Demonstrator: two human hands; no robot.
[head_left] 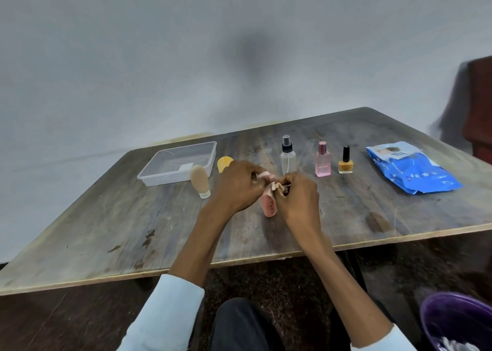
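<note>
Pink plastic bottle (pixel 269 207), label illegible, top hidden: clasped by left grip (pixel 237 186); white wipe (pixel 272 187) pinched by right grip (pixel 299 198).

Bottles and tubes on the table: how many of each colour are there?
Pink: 2 (held pink bottle, perfume bottle)
Clear: 1 (spray bottle)
Yellow: 1 (nail polish bottle)
Beige: 1 (squeeze tube)
Total: 5
</note>
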